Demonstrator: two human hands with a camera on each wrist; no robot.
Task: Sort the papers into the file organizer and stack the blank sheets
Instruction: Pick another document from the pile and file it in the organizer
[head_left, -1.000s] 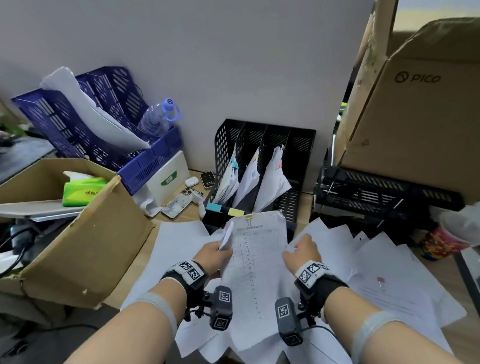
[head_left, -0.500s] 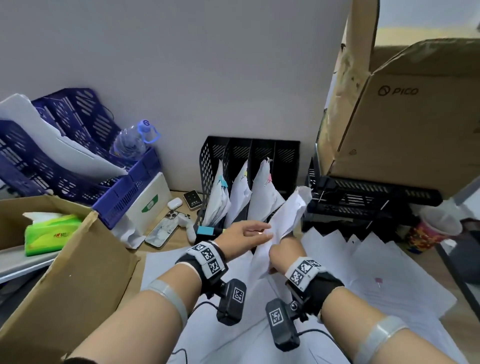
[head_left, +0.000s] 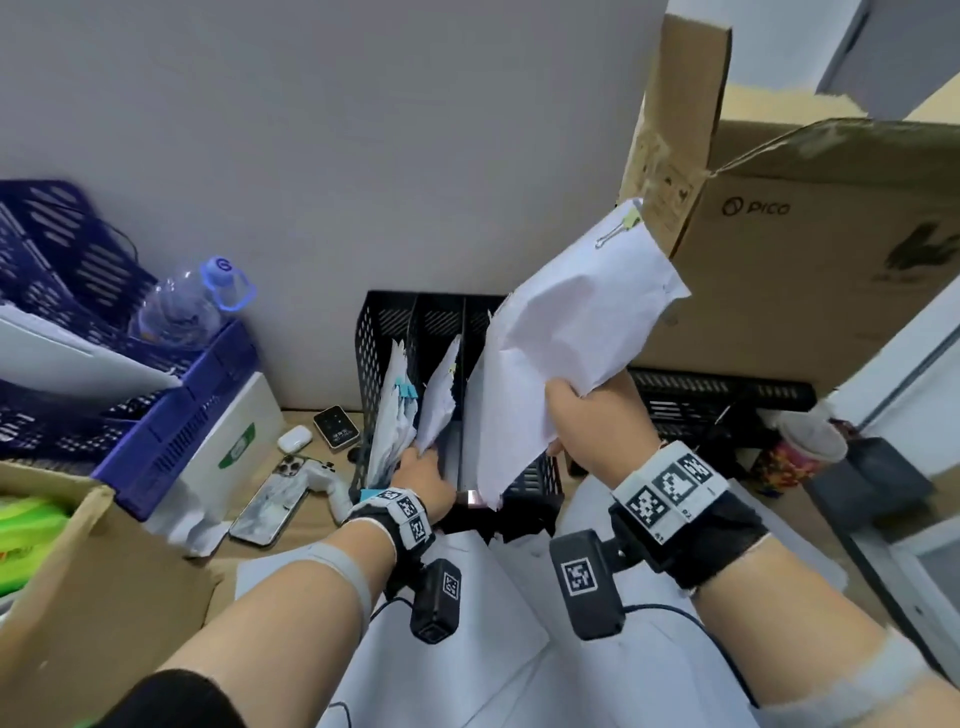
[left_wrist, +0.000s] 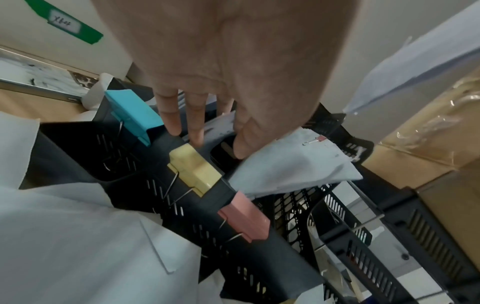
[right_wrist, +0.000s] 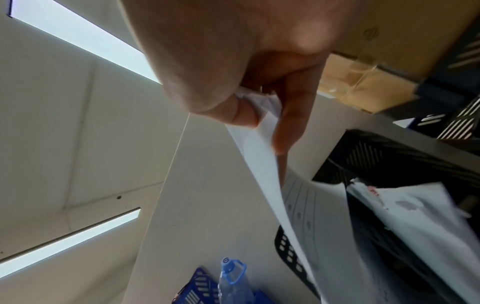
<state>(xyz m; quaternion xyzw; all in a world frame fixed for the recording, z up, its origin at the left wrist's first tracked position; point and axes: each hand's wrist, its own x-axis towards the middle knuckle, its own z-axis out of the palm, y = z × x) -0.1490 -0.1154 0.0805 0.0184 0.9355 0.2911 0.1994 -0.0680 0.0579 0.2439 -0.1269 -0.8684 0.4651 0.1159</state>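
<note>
My right hand (head_left: 587, 410) pinches a clipped paper bundle (head_left: 571, 338) by its lower edge and holds it tilted in the air above the black mesh file organizer (head_left: 384, 322). A yellow-green binder clip sits on the bundle's top corner. In the right wrist view, thumb and fingers of the right hand (right_wrist: 259, 123) nip the printed sheets (right_wrist: 262, 156). My left hand (head_left: 423, 467) reaches into the organizer, its straight fingers (left_wrist: 171, 121) against the filed papers and its thumb on a pink-clipped paper (left_wrist: 293, 164). Blue (left_wrist: 132, 115), yellow (left_wrist: 192, 166) and pink (left_wrist: 244, 220) clips mark the front rail.
Loose white sheets (head_left: 467, 597) cover the desk in front. A big cardboard box (head_left: 805, 270) sits on black trays (head_left: 717, 405) at the right, beside a paper cup (head_left: 805, 447). At the left are a blue basket (head_left: 171, 415), a bottle (head_left: 182, 312), a phone (head_left: 270, 509) and an open carton (head_left: 78, 597).
My right hand has lifted the clipped sheets from the desk up over the organizer. My left hand has let go of them and reached into the slots.
</note>
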